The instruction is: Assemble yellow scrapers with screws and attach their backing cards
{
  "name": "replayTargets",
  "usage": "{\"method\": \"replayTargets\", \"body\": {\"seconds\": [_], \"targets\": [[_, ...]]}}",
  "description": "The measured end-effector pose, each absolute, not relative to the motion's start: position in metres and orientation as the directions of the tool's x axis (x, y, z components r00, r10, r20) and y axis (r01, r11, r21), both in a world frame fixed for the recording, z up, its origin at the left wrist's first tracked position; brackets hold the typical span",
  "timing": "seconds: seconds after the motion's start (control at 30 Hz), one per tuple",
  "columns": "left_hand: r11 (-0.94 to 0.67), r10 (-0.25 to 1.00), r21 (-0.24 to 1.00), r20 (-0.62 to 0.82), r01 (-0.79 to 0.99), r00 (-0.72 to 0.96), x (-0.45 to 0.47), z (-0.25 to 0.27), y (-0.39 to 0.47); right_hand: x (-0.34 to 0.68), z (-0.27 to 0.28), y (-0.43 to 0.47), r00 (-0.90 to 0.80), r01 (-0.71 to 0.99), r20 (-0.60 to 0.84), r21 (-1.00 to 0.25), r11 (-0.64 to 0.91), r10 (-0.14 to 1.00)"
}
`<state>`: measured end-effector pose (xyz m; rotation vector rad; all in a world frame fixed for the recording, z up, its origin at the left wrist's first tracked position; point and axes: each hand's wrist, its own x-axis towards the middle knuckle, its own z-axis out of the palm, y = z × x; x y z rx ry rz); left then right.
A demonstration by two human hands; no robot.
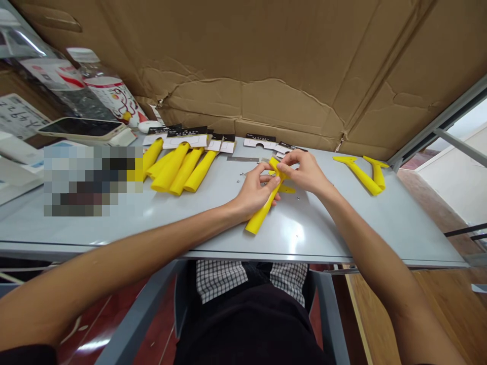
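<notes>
Head cam: left hand [255, 191] has its fingers closed round a yellow handle [259, 217] over the table [323, 230], butt towards seven o'clock; right hand [302, 169] pinches its head end; carded yellow handles [173, 172] sit around ten, two loose ones [363, 178] near three.

smooth plastic handle [259, 217], glossy tabletop [319, 238]

The left grip [255, 191] partly hides a yellow handle [259, 217], pixel blocks [91, 181] mask some counter [403, 228], and print on the cards [187, 140] is too small to read.
</notes>
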<state>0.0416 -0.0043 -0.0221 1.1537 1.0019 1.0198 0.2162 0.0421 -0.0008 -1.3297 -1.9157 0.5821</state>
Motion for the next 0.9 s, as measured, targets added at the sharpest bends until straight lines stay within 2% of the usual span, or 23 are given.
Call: {"method": "replayTargets", "body": {"seconds": [0.3,0.37,0.43,0.5,0.57,0.63,0.8,0.9], "targets": [[0.186,0.953,0.962,-0.128,-0.200,0.274,0.041,-0.018,-0.002,0.231,-0.001,0.056,-0.190,0.562,0.328,-0.736,0.376,0.925],[0.230,0.946,0.948,-0.164,-0.222,0.279,0.042,-0.017,-0.002,0.254,0.007,0.062,-0.112,0.639,0.393,-0.675,0.369,0.913],[0.269,0.940,0.934,-0.201,-0.236,0.275,0.042,-0.016,-0.001,0.281,0.017,0.066,-0.083,0.788,0.425,-0.525,0.320,0.901],[0.283,0.939,0.926,-0.213,-0.252,0.271,0.042,-0.016,0.000,0.308,0.024,0.069,-0.110,0.907,0.275,-0.365,0.209,0.955],[0.277,0.942,0.924,-0.208,-0.264,0.262,0.042,-0.016,0.002,0.326,0.027,0.071,-0.030,0.964,0.048,-0.264,0.041,0.998],[0.263,0.949,0.926,-0.198,-0.272,0.245,0.041,-0.016,0.004,0.333,0.024,0.073,0.022,0.977,-0.097,-0.207,-0.042,0.995],[0.262,0.955,0.925,-0.208,-0.274,0.211,0.040,-0.016,0.007,0.326,0.013,0.078,-0.118,0.966,-0.117,-0.243,0.087,0.986],[0.266,0.953,0.925,-0.211,-0.271,0.217,0.040,-0.016,0.007,0.324,0.015,0.075,-0.146,0.955,-0.112,-0.277,0.110,0.983]]}}
